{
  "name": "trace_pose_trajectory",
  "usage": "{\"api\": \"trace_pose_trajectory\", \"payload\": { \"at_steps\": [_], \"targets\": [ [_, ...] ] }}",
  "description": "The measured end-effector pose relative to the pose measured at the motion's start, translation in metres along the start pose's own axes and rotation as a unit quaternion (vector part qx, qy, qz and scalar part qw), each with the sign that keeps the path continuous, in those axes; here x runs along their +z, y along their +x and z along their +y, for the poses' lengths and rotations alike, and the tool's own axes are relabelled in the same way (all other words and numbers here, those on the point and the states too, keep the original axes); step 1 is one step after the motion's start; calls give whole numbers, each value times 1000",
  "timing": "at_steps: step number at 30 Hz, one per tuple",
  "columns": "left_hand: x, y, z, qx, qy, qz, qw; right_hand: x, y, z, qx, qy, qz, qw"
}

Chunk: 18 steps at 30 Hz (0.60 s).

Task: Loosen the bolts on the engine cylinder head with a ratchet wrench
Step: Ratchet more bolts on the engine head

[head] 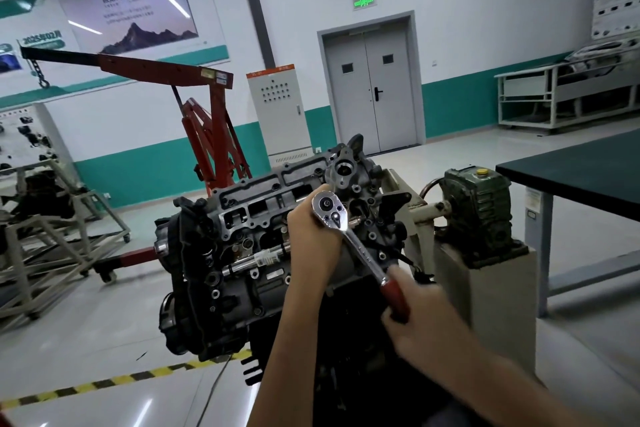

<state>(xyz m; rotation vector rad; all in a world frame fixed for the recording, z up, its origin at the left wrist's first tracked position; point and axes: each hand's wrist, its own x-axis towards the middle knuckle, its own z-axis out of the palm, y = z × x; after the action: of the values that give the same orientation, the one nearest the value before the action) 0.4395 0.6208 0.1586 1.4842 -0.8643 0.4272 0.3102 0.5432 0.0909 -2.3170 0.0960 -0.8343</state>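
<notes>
The dark engine with its grey cylinder head (263, 204) sits tilted on a stand in the middle of the view. A chrome ratchet wrench (356, 246) with a red handle lies across its right part, head uppermost. My left hand (313, 236) wraps around the wrench just under the round ratchet head, hiding the socket and the bolt beneath. My right hand (420, 308) grips the red handle lower right and is blurred. A second chrome tool (256, 260) lies across the head's front edge.
A red engine hoist (207, 121) stands behind the engine. The stand's green gearbox (481, 211) is at right, beside a dark-topped workbench (581, 177). A metal frame stand (52, 239) is at left. Yellow-black floor tape (114, 381) runs in front.
</notes>
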Motion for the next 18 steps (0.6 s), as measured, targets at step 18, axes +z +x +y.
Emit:
{"api": "trace_pose_trajectory", "payload": {
  "at_steps": [18],
  "targets": [
    [4, -3, -1, 45, -13, 21, 999, 44, -13, -24, 43, 94, 40, 994]
  ]
}}
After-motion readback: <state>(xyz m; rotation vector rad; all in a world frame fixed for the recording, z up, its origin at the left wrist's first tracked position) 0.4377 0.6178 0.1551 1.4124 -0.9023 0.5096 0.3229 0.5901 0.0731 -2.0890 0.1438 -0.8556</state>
